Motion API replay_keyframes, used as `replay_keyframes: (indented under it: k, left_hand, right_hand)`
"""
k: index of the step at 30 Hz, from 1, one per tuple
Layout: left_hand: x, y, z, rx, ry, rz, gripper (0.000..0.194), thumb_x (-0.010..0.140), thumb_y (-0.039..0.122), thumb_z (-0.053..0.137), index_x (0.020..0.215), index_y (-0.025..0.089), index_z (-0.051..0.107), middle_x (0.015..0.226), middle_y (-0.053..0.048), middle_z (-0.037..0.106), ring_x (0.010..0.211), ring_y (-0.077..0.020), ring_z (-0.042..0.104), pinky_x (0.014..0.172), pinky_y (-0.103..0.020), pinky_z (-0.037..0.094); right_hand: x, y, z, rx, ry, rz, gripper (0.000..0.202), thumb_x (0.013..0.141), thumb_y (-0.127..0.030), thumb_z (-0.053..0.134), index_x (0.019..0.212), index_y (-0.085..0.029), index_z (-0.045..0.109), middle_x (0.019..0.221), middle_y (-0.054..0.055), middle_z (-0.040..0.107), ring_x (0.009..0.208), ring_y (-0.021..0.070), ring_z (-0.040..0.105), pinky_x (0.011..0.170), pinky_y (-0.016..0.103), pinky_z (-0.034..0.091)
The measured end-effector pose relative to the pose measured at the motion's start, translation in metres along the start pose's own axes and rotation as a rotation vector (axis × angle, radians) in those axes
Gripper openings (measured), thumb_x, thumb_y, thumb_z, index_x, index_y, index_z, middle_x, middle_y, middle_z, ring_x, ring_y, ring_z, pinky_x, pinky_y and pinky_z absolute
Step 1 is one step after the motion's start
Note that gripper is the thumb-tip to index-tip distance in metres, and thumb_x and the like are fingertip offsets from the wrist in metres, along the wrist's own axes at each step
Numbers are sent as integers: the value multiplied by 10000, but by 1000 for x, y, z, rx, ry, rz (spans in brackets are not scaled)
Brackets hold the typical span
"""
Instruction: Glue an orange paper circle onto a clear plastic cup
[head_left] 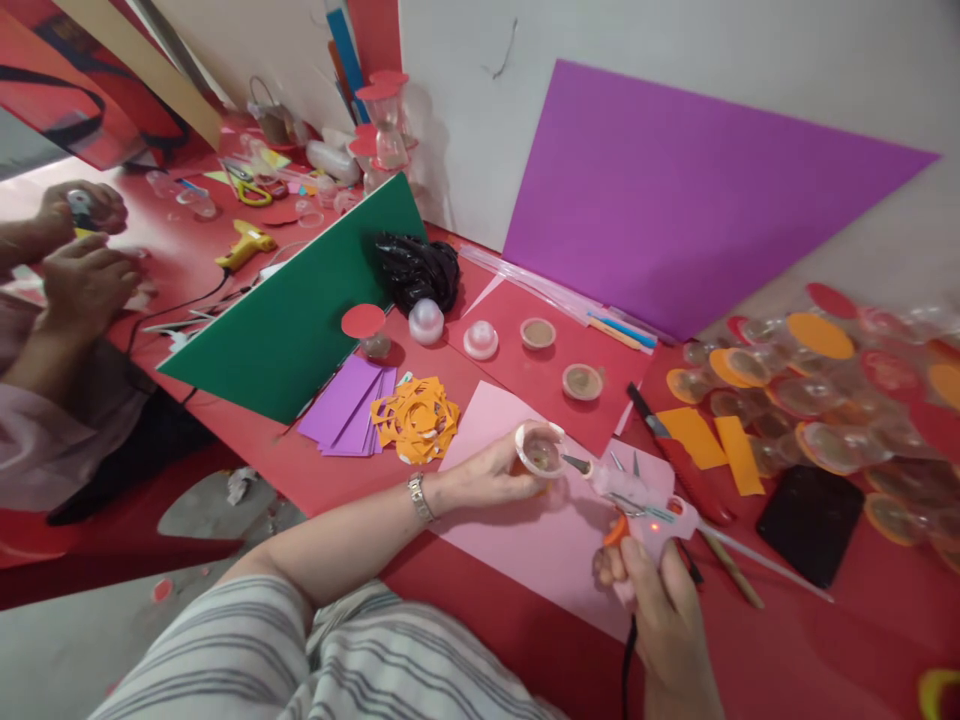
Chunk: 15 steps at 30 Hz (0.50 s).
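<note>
My left hand (pixel 499 470) is closed around a small clear plastic cup (pixel 540 452), its open rim tilted up toward me. In my right hand (pixel 656 590) is a pink hot glue gun (pixel 637 500), with a small red light glowing on its side. The gun's dark nozzle points left and comes up close to the cup's rim; whether it touches I cannot tell. A long glue stick (pixel 772 562) sticks out of the back of the gun. Beneath both hands lies a pale pink paper sheet (pixel 487 540).
A green board (pixel 315 300) divides off a co-worker's hands (pixel 86 270) and a yellow glue gun (pixel 247 245). Orange paper cutouts (pixel 417 420) and purple strips (pixel 349 405) lie left. Two filled cups (pixel 583 382) stand ahead. Several joined cups (pixel 840 390) crowd the right, by a red cutter (pixel 694 465).
</note>
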<state>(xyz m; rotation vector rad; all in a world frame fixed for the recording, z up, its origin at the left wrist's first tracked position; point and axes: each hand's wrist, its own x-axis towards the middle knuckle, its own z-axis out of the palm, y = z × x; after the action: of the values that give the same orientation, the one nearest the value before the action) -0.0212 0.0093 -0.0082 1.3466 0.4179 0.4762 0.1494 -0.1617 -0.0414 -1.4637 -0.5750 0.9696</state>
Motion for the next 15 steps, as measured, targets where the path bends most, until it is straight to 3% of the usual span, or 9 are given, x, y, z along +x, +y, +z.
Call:
replay_keyframes:
  k: [3,5,9,15]
  left_hand:
    - [-2,-2,-1,-10,-36,-11,531,915,365,659,1369,196,441,972,-39,596,713,-93,538,664,-231,491]
    - [-2,-3,-3,14,-25,9,526,919,389,654,1371,201,463,1049,-62,612,794,-117,583,731,-258,513]
    - [2,-2,-5,94,31,99,435,861,391,722,1207,166,586,1160,-108,636,1014,-207,628,904,-343,512]
    - [0,2,-2,235,52,128,357,793,364,776,1034,163,605,1044,-81,682,914,-200,639,897,-365,523]
  right_hand:
    - [-8,-19,15,11,95,9,457,874,-491,710,750,-257,337,567,-84,472,520,112,503,508,256,448]
    - [-13,-27,22,-12,110,-7,444,883,-510,696,770,-256,350,584,-83,485,538,112,511,525,256,449]
    - [-17,-30,23,-58,105,-44,450,887,-541,677,763,-253,354,591,-75,501,547,111,512,539,260,446]
    - [-21,-22,21,-85,107,-68,480,840,-593,696,741,-254,370,586,-63,515,552,128,522,544,286,469]
